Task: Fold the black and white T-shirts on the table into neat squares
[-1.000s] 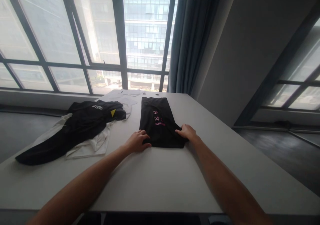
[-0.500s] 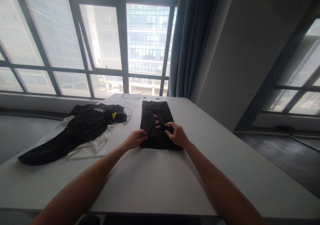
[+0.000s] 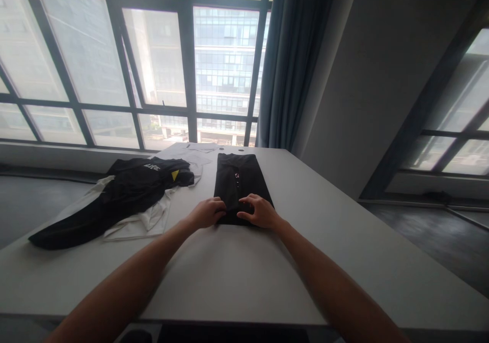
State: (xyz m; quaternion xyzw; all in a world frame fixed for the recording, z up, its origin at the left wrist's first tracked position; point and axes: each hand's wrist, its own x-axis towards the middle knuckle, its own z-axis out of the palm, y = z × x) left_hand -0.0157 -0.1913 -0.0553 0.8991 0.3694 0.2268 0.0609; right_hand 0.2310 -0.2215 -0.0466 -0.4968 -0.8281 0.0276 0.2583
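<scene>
A black T-shirt [image 3: 247, 172], folded into a long narrow rectangle, lies flat on the white table in front of me. Only a small part of its pink and white print shows; a folded-over flap hides the rest. My left hand [image 3: 210, 212] is at the shirt's near left corner, its fingers bent together on the cloth edge. Over the near right part rests my right hand [image 3: 262, 212], thumb and forefinger spread apart, the tips touching or just above the fabric.
To the left, a loose black garment [image 3: 133, 193] with white lettering and a yellow patch lies over white clothing [image 3: 153, 221]. More white cloth [image 3: 198, 152] is at the table's far end. The white table [image 3: 344, 241] runs toward the windows and a blue curtain [image 3: 294, 63].
My right hand has moved left, carrying the shirt's right flap over most of the print, and its fingers have opened. My left hand has stayed by the near left corner.
</scene>
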